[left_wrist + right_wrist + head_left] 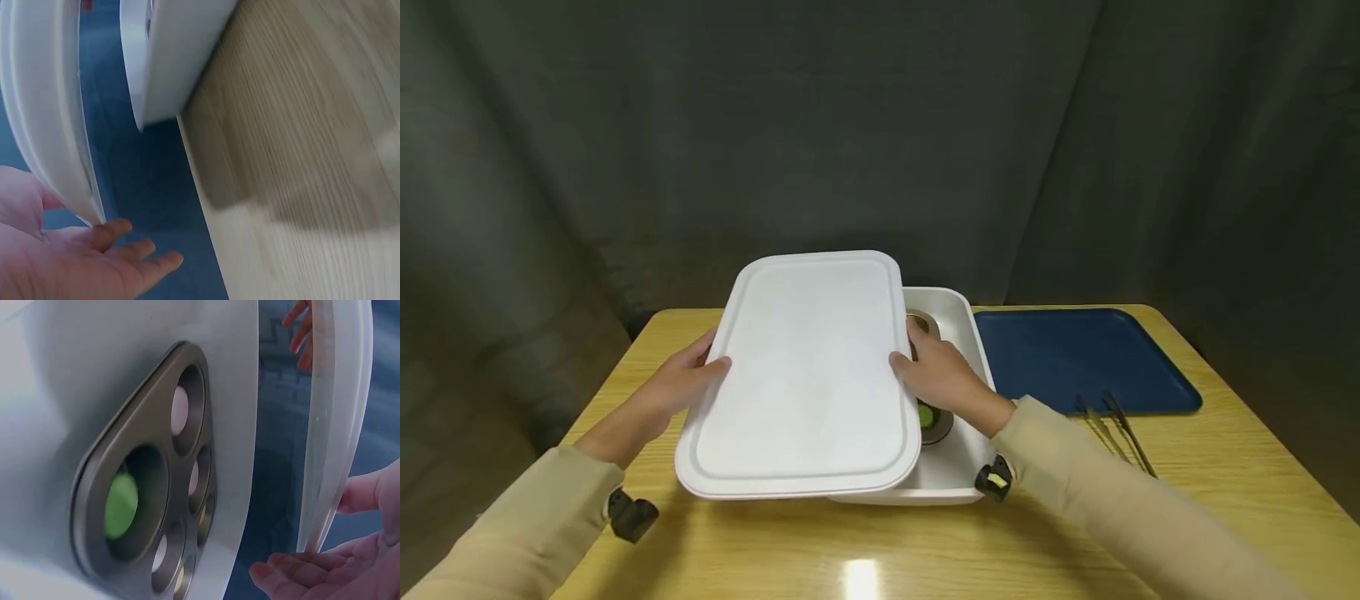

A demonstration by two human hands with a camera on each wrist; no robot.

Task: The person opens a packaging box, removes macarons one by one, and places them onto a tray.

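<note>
Nearest the camera come two beige sleeves [1120, 492], each with a small black device [632, 515] at the wrist. The person's left hand [685, 379] and right hand [942, 367], well apart, grip opposite side edges of a white lid [805, 367], thumbs on its upper face. The lid is held tilted above the table [760, 550], covering the left part of a white bin [910, 497] from view (the wrist views show a gap between the two). Inside the bin sits a dark muffin pan [177, 487], its cups holding a green piece [121, 506] and pale pink and yellow ones. Right of the bin lies a blue tray [1067, 358]; tongs [1131, 433] reach over its near edge, arms spread. Behind hangs a dark curtain [850, 125].
</note>
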